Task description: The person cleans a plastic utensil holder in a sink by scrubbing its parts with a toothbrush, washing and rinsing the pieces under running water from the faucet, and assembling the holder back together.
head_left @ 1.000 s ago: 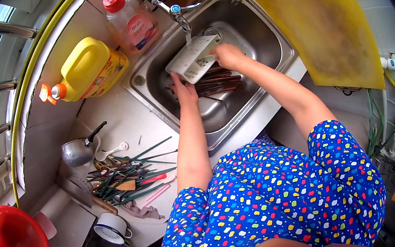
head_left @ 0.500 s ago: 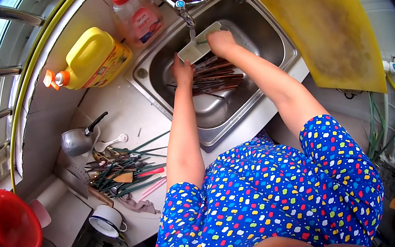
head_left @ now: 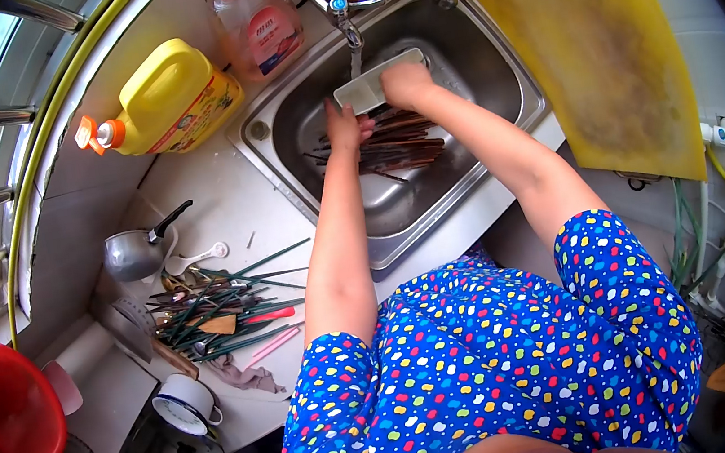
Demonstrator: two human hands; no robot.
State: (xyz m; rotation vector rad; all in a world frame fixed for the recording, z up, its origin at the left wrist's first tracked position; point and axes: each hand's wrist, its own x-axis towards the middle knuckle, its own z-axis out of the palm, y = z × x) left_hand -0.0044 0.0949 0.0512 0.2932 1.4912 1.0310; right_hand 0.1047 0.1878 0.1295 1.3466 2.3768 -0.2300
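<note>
head view: two bare hands work over a metal sink [head_left: 393, 215], below a running faucet [head_left: 340, 12].
white container: over the sink basin, tilted, opening up; a divider shows inside the white container [head_left: 357, 97].
left hand: at the container's left end; the left hand [head_left: 345, 125] holds it, thumb by the end wall, fingers along the near side.
right hand: over the container's right part; the right hand [head_left: 407, 85] is curled, its fingertips hidden; whether it grips anything cannot be told.
water: a stream [head_left: 355, 64] falls from the spout at the container's far side.
dark sticks: a loose bundle of dark sticks [head_left: 399, 142] lies in the basin, on the near side of the container.
obstructions: the right hand covers part of the container; the left forearm hides part of the sink's left rim.
behind sink: a clear bottle [head_left: 268, 32] with a red cap; beside it, a yellow jug [head_left: 176, 104] with an orange cap.
right of sink: a large yellow board [head_left: 600, 61], stained brown.
left counter: a grey saucepan [head_left: 131, 257], a white spoon [head_left: 197, 258], a heap of utensils [head_left: 214, 310], two pink sticks [head_left: 273, 344] and a crumpled cloth [head_left: 253, 378].
far left: a red basin [head_left: 12, 405] and a white mug [head_left: 184, 406].
</note>
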